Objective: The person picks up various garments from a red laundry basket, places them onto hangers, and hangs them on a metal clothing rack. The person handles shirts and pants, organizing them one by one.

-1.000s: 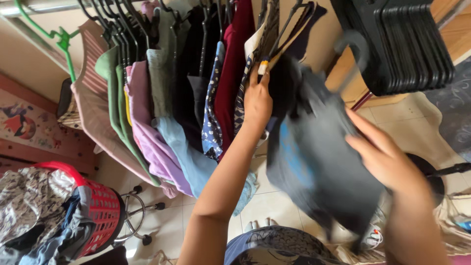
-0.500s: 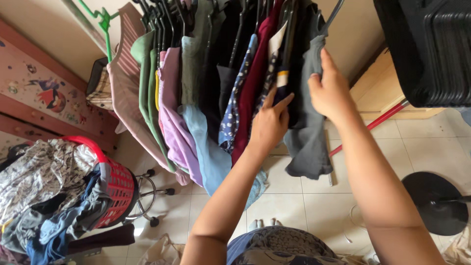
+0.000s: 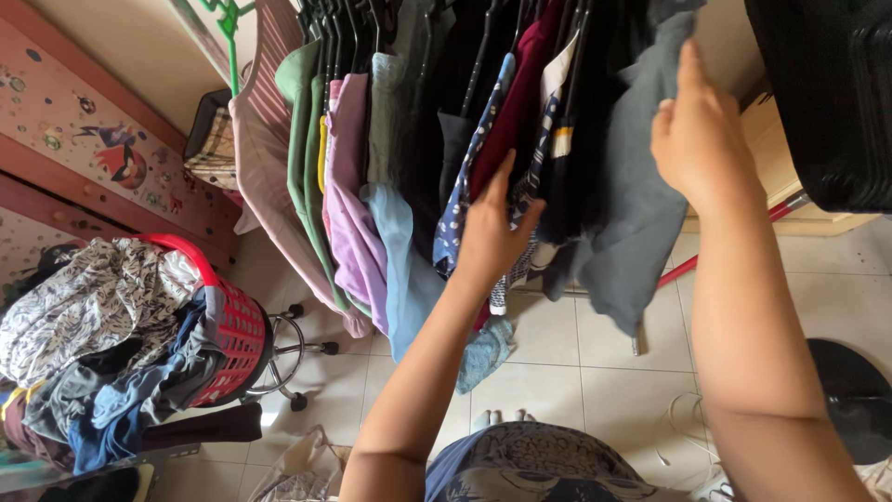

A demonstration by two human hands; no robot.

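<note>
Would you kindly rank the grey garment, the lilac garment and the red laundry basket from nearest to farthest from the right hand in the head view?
1. Grey garment: touching the right hand.
2. Lilac garment: mid-rail, leftwards.
3. Red laundry basket: far left, on the floor.

A red laundry basket (image 3: 232,335) heaped with crumpled clothes (image 3: 102,316) sits on a wheeled stool (image 3: 297,349); black hangers (image 3: 827,93) hang right.

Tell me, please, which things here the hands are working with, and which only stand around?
In hand: left hand on the hanging clothes; right hand on the grey garment.
Around: red laundry basket, green hanger, black hanger stack.
</note>
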